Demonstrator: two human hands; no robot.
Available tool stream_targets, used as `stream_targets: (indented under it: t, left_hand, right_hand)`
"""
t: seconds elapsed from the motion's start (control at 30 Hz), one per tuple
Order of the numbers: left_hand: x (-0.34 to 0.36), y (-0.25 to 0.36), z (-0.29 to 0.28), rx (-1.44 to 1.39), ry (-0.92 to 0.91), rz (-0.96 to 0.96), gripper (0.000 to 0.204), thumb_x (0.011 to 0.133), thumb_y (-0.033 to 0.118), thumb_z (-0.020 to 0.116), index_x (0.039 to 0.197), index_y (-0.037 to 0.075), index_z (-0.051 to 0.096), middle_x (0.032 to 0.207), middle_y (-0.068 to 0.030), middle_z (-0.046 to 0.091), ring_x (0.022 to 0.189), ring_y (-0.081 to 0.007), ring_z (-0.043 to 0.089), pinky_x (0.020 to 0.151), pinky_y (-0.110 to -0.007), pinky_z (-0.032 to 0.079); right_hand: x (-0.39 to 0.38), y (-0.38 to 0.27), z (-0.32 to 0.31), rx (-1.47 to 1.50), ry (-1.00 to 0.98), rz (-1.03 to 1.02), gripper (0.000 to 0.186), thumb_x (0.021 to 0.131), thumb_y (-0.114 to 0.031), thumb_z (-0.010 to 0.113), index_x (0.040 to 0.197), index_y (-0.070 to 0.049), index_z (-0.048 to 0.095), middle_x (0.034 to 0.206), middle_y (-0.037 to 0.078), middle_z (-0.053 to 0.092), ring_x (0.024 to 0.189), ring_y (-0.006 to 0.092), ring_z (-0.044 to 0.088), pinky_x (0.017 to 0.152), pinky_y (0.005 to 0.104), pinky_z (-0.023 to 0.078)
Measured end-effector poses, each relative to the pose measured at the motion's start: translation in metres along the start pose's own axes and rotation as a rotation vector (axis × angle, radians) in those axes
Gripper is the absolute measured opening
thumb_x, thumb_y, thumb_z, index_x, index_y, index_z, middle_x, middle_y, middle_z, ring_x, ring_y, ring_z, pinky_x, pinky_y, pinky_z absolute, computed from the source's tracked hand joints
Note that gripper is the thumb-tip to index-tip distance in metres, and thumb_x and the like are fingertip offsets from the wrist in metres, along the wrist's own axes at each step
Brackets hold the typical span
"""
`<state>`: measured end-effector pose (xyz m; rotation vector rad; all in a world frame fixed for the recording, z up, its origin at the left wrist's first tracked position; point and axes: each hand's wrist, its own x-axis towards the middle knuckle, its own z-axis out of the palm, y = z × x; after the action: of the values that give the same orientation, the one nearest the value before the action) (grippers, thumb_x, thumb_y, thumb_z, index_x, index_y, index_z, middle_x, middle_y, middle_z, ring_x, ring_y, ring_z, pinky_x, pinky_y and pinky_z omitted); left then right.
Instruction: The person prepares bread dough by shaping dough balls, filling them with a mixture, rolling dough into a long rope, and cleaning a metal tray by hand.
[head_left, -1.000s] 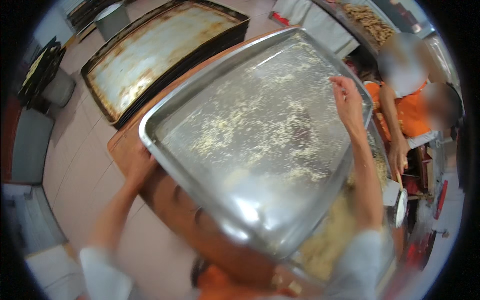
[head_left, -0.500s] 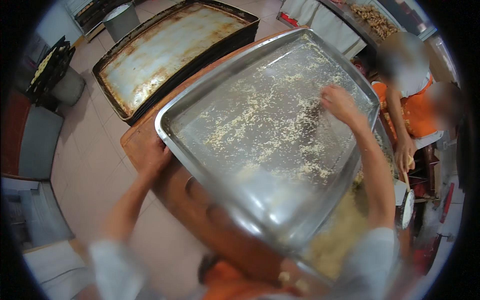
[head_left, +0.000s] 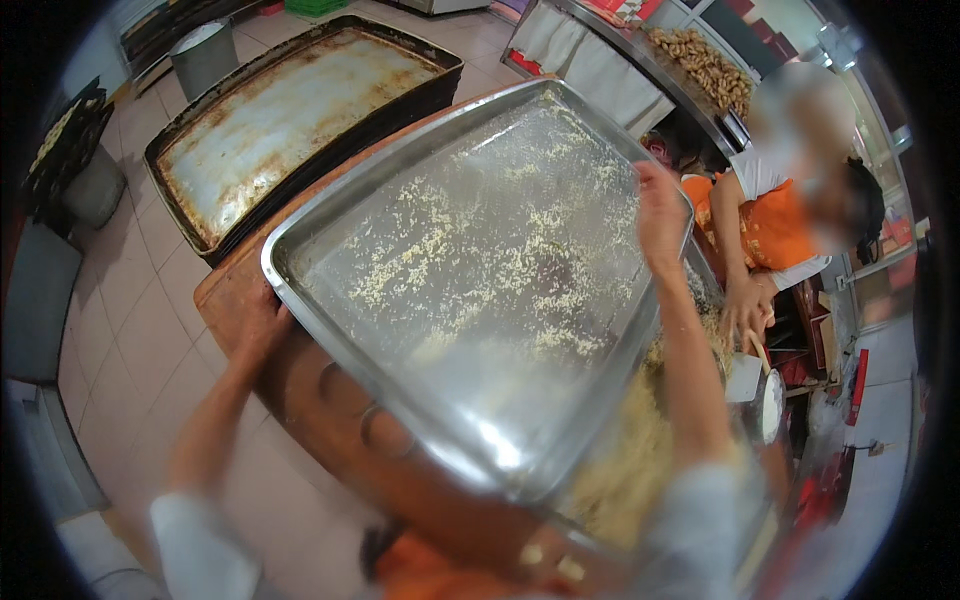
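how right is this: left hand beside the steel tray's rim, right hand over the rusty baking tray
Wrong about the right hand: the head view shows it over the steel tray. The left hand is beside that tray's rim.

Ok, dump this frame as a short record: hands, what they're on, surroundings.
left hand: at the tray's left rim; exact grip unclear
right hand: over the tray's right side, blurred; nothing visibly held
tray: steel, rectangular, overlapping the table
in tray: pale flakes, scattered in patches
table: brown, visible along the tray's near side
beyond table: rusty tray, dark-rimmed
lower right: yellow heap, partly behind the right forearm
nearby: co-worker in orange, at the picture's right
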<state>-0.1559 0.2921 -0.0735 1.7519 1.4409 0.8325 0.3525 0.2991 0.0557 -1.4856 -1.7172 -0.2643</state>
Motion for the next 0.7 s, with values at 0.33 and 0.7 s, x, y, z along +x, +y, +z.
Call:
stream_targets:
  t: [0.33,0.7]
  left_hand:
    - [-0.009,0.002,-0.007,0.068,0.062,0.097,0.035,0.079,0.002,0.055,0.114,0.000,0.049,0.102,-0.0119,0.059,0.095,-0.0207,0.055,0.084,-0.032,0.043]
    - [-0.023,0.090,-0.029,0.689,0.384,0.212,0.028,0.082,0.021,0.049,0.105,0.007,0.059,0.083,-0.0120,0.064,0.075,-0.0246,0.061,0.070,-0.034,0.046]
  right_hand:
    - [-0.006,-0.026,0.018,-0.045,-0.014,0.093,0.021,0.086,-0.006,0.049,0.107,-0.004,0.054,0.101,0.009,0.057,0.091,0.0164,0.055,0.081,0.0270,0.043]
    - [-0.031,-0.142,-0.060,1.675,-0.171,0.837,0.057,0.090,-0.049,0.034,0.125,-0.005,0.040,0.125,0.017,0.044,0.116,0.0266,0.043,0.098,0.0427,0.034]
